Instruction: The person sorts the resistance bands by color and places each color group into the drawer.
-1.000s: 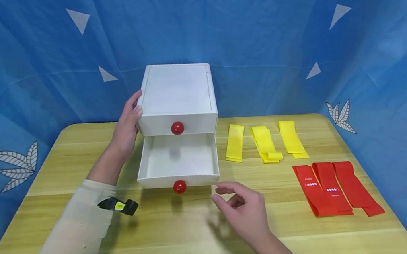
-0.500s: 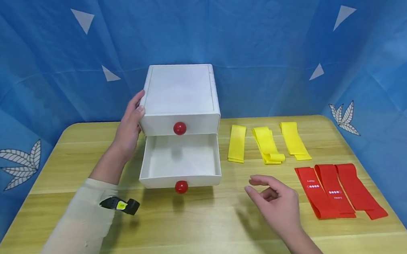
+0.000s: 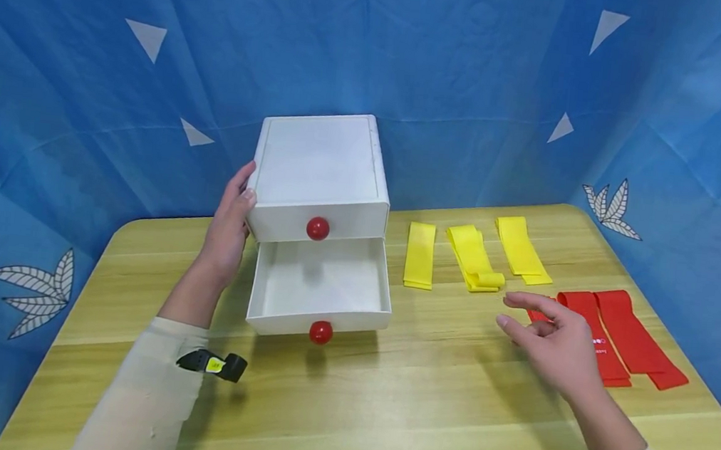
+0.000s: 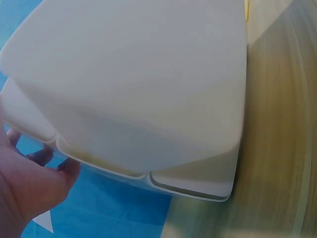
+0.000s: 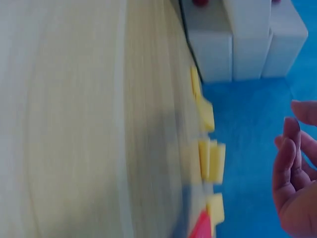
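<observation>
At four o'clock the empty right hand (image 3: 552,347), fingers loosely bent, thumb apart, partly hides red bands (image 3: 630,334); at nine the left hand (image 3: 226,235), fingertips partly hidden, grips the white drawer unit (image 3: 322,164), toward eleven.

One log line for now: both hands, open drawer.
left hand: against white cabinet's side | right hand: empty, above table by red bands | drawer: pulled out, empty
</observation>
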